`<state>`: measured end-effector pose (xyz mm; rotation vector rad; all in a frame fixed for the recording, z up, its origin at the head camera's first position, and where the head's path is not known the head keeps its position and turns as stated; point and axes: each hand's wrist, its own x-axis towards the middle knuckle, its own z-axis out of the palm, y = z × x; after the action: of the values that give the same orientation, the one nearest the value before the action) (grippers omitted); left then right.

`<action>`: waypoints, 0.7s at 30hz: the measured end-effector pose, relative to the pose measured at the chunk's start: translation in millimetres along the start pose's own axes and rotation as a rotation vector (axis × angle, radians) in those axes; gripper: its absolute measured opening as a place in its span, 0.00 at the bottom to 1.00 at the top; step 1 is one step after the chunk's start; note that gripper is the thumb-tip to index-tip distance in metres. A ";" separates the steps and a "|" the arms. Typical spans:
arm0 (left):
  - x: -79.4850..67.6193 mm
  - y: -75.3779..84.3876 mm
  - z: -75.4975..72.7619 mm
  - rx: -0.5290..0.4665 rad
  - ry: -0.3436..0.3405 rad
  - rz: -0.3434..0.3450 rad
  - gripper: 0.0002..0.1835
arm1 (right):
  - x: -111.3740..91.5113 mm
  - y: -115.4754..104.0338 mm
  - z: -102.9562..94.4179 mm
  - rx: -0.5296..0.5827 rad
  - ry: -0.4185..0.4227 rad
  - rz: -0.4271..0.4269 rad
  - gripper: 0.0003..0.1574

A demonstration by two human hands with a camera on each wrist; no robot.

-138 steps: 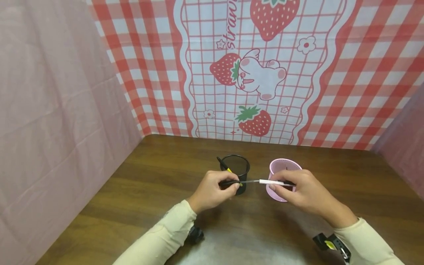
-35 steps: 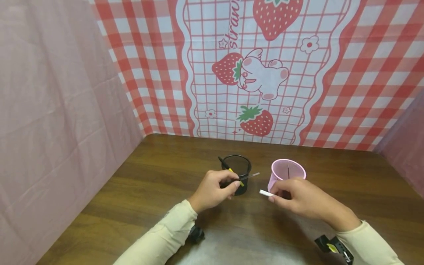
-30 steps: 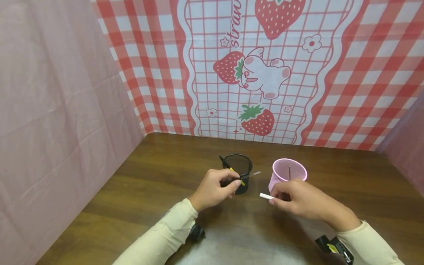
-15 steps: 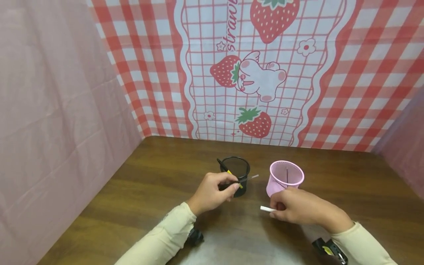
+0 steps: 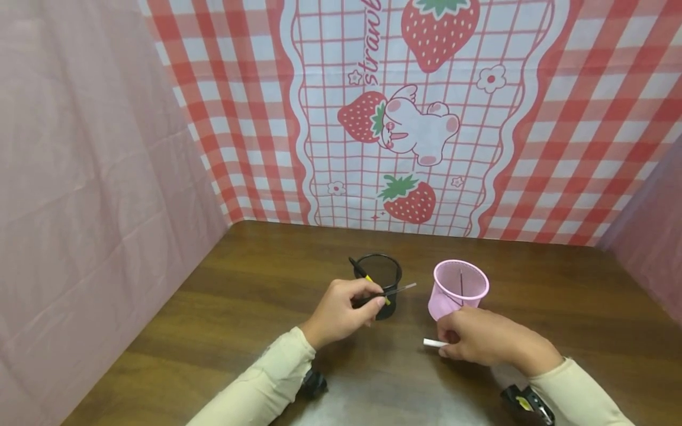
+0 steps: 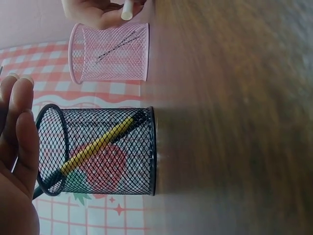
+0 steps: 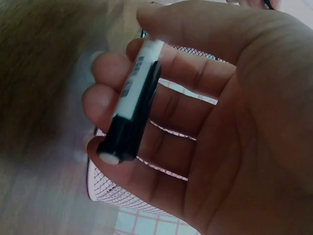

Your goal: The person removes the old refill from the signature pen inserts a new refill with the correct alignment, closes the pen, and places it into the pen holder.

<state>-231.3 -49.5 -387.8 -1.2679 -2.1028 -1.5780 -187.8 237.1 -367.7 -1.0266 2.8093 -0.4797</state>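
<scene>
My left hand [image 5: 341, 312] pinches a slender black stick [image 5: 403, 289] with a thin, translucent end pointing right; the hand covers most of it. Behind that hand stands a black mesh pen holder [image 6: 107, 183], a yellow-and-black pen [image 6: 95, 149] leaning inside. Between thumb and fingers, my right hand [image 5: 487, 337] holds a white tube with a black clip [image 7: 131, 93], printed on its side and black at one end. It hangs low over the table, in front of a pink mesh pen holder [image 5: 443, 302]. A thin dark rod [image 5: 461, 281] stands in the pink holder.
The brown wooden table [image 5: 224, 296] runs back to a red-and-white strawberry cloth [image 5: 256, 142]. A pale pink curtain [image 5: 106, 177] borders the left side, another pink sheet [image 5: 650, 225] the right. Both holders stand side by side, with a gap between them.
The stick's thin end and the white tube, lined up end to end earlier, are now apart. My right hand has lowered with the tube toward me; my left hand has stayed nearly still.
</scene>
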 end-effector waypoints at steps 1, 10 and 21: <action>0.8 -0.1 0.7 -0.002 0.001 0.003 0.05 | -0.8 0.5 -0.5 -0.012 0.000 0.007 0.17; -0.8 3.4 3.7 0.027 0.003 0.011 0.03 | -1.6 0.0 -2.3 -0.073 -0.008 0.067 0.19; 0.5 4.4 2.0 0.016 -0.014 -0.014 0.04 | -2.3 -2.3 -3.0 -0.127 -0.002 0.103 0.19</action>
<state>-227.8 -47.3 -385.3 -1.2655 -2.1332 -1.5585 -185.3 237.6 -364.2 -0.8970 2.9048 -0.2927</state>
